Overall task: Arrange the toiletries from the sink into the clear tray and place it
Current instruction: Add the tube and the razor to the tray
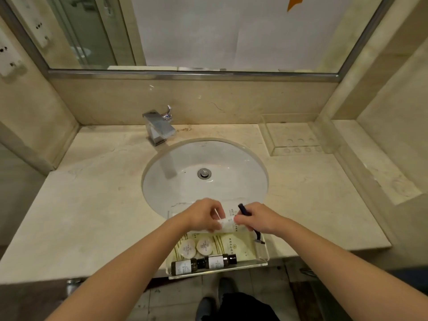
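A clear tray (264, 258) sits at the counter's front edge, just below the white sink (231, 163). Inside lie two dark bottles (185, 266) (220, 261), two round white soap packets (203, 245), and a pale flat packet (234, 245). Above the tray's far side, my left hand (203, 215) and my right hand (259, 218) both pinch a small white packet (229, 224). My right hand also holds a dark-handled razor (243, 208), its head hanging by the tray's right wall. The sink basin looks bare.
A chrome faucet (158, 126) stands behind the sink on the beige marble counter (92, 205). A clear holder (291, 137) rests at the back right corner. A mirror (196, 31) spans the wall. The floor and my shoes show below the counter edge.
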Tool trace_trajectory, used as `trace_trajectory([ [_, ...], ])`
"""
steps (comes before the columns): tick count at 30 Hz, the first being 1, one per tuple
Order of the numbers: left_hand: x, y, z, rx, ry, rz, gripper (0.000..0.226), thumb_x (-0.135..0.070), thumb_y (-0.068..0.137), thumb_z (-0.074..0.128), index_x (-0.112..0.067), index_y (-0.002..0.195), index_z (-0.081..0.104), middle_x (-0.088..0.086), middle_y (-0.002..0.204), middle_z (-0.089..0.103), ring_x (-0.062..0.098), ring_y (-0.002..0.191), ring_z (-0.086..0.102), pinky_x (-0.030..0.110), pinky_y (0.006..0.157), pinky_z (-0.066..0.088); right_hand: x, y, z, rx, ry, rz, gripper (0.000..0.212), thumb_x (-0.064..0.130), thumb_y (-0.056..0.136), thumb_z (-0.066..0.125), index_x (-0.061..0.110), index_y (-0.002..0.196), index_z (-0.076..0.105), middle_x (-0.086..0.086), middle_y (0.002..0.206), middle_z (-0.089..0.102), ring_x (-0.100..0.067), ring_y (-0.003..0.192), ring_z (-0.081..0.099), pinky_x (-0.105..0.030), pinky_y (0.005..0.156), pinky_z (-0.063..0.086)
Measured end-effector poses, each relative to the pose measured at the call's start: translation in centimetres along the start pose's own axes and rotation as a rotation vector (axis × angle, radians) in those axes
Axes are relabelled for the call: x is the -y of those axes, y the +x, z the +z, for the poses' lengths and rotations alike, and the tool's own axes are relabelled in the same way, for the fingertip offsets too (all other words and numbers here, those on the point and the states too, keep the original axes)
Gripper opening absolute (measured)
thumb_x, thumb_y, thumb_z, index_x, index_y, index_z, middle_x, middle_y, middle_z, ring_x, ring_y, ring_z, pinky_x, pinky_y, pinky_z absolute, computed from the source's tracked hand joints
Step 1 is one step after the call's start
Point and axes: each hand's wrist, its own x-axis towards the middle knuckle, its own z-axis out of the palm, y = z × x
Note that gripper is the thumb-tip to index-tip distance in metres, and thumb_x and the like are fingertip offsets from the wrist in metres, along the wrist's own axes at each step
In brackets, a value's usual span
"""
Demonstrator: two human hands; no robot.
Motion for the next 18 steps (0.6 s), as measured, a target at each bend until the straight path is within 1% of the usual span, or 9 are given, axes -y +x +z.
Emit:
trace_trajectory([
  [2,0.6,0.0,0.5,0.077,0.065,-0.031,0.019,-0.001,0.082,0.069,-0.01,0.098,0.064,0.012,0.094,0.069,0.024,0.076,0.071,0.035,0.075,0.061,-0.8,0.1,0.8,0.07,-0.096,0.008,0.028,0.033,0.087,0.062,0.02,0.064,0.053,0.003,0.058,0.054,-0.012,0.054,0.05,-0.028,0.062,0.042],
  [4,1.0,0.1,1.1,0.119,0.133,-0.036,0.018,-0.001,0.083,0.067,-0.01,0.098,0.065,0.01,0.094,0.069,0.021,0.074,0.07,0.034,0.077,0.06,-1.4,0.2,1.4,0.123,-0.213,0.022,0.028,0.035,0.087,0.061,0.019,0.066,0.053,0.003,0.06,0.056,-0.014,0.056,0.052,-0.029,0.061,0.042],
  [6,1.2,0.3,1.7,0.114,0.225,-0.027,0.018,-0.003,0.081,0.067,-0.014,0.096,0.067,-0.001,0.086,0.064,0.013,0.071,0.064,0.029,0.077,0.057,-1.6,0.3,1.6,0.116,-0.311,0.023,0.026,0.037,0.085,0.062,0.014,0.074,0.058,0.0,0.066,0.058,-0.015,0.06,0.052,-0.03,0.06,0.041],
  [7,1.3,0.4,2.0,0.103,0.256,-0.026,0.018,-0.004,0.081,0.068,-0.016,0.094,0.068,-0.004,0.083,0.061,0.011,0.072,0.062,0.026,0.075,0.055,-1.6,0.3,1.7,0.096,-0.351,0.018,0.028,0.04,0.084,0.062,0.012,0.08,0.06,-0.001,0.07,0.058,-0.016,0.062,0.052,-0.03,0.06,0.041],
  [9,1.4,0.7,2.4,0.088,0.277,-0.029,0.018,-0.007,0.079,0.07,-0.018,0.093,0.066,-0.007,0.08,0.059,0.014,0.077,0.063,0.024,0.073,0.051,-1.6,0.5,1.7,0.049,-0.454,0.006,0.03,0.043,0.085,0.056,0.013,0.089,0.057,-0.003,0.08,0.061,-0.019,0.069,0.054,-0.033,0.063,0.043],
  [12,1.3,1.1,2.6,0.07,0.318,-0.036,0.022,-0.011,0.076,0.076,-0.016,0.095,0.064,-0.005,0.085,0.059,0.018,0.087,0.064,0.027,0.076,0.052,-1.4,0.6,1.5,-0.002,-0.642,-0.016,0.022,0.035,0.09,0.046,0.019,0.105,0.05,-0.008,0.098,0.065,-0.024,0.08,0.056,-0.036,0.067,0.045],
  [14,1.2,1.1,2.8,0.053,0.34,-0.044,0.027,-0.013,0.074,0.078,-0.014,0.097,0.064,-0.002,0.089,0.059,0.018,0.084,0.061,0.028,0.076,0.052,-1.0,0.6,1.8,0.009,-0.723,-0.039,0.025,0.028,0.091,0.044,0.017,0.113,0.047,-0.01,0.104,0.064,-0.024,0.08,0.052,-0.035,0.066,0.043],
  [18,1.4,1.2,2.8,0.013,0.33,-0.056,0.028,-0.01,0.073,0.078,-0.016,0.089,0.057,0.001,0.088,0.062,0.018,0.074,0.061,0.028,0.071,0.053,-0.1,0.8,2.8,0.044,-0.81,-0.083,0.026,0.012,0.089,0.049,0.012,0.114,0.047,-0.011,0.108,0.06,-0.025,0.08,0.049,-0.036,0.066,0.04],
])
